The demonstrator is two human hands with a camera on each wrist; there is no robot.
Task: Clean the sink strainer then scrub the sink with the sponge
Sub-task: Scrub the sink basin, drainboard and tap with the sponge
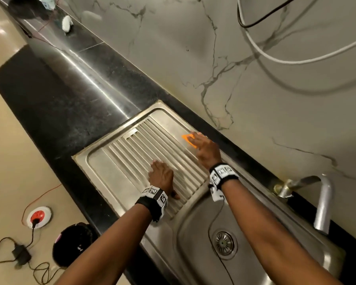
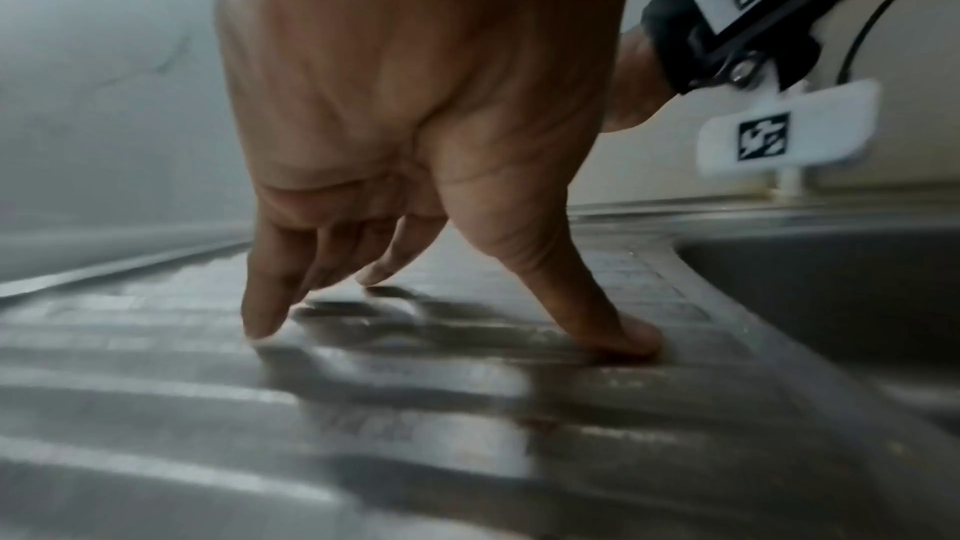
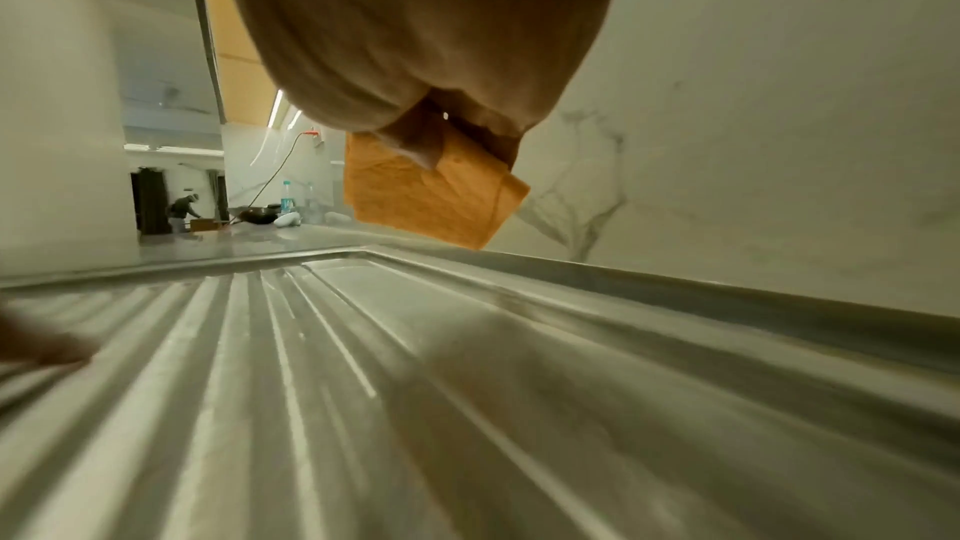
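The right hand (image 1: 206,148) holds one orange sponge (image 1: 188,139) at the far edge of the drainboard (image 1: 115,161), beside the marble wall (image 1: 255,99); in the right wrist view the thumb curls over the sponge (image 3: 431,200), which hangs raised off the steel. The left hand (image 1: 161,176) rests nearer the person, fingers spread and straight, fingertips (image 2: 262,327) and thumb touching the ribs of the drainboard (image 2: 364,426), holding nothing. The two hands are well apart, the sponge beyond the right hand's fingers. One sink basin (image 1: 193,233) lies behind both wrists (toward the person), with one strainer (image 1: 224,243) seated in its drain and one tap (image 1: 321,204) to the right of the right forearm. The drainboard's raised rim runs just beyond the sponge; ribbed steel lies open between and ahead of the hands. Left of the left hand the dark bench (image 1: 70,99) stretches away.
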